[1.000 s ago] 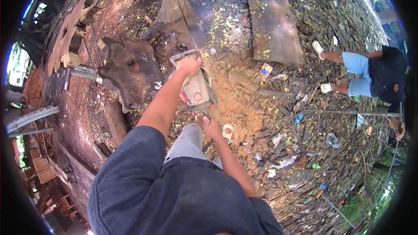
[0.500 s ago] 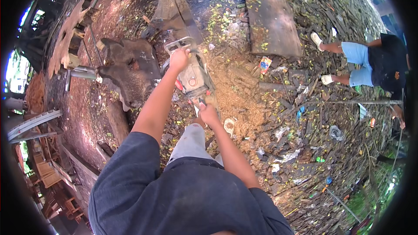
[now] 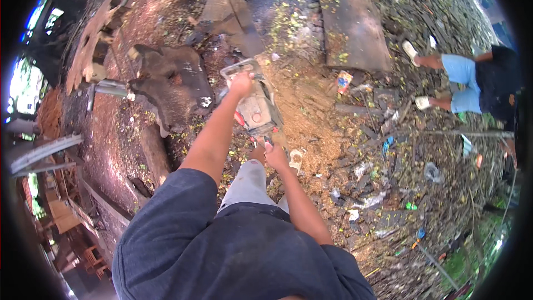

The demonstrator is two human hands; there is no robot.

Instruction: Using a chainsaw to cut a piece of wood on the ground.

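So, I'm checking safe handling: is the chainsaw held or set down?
The chainsaw is held: the left grip wraps its front handle and the right grip holds its rear.

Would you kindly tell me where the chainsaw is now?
In the head view, the chainsaw is just above centre, held by the left hand in front and right hand behind, with sawdust on its right.

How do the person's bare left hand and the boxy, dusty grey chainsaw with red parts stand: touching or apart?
Touching. The head view shows the bare left hand closed on the dusty grey chainsaw near its upper end, with no gap visible.
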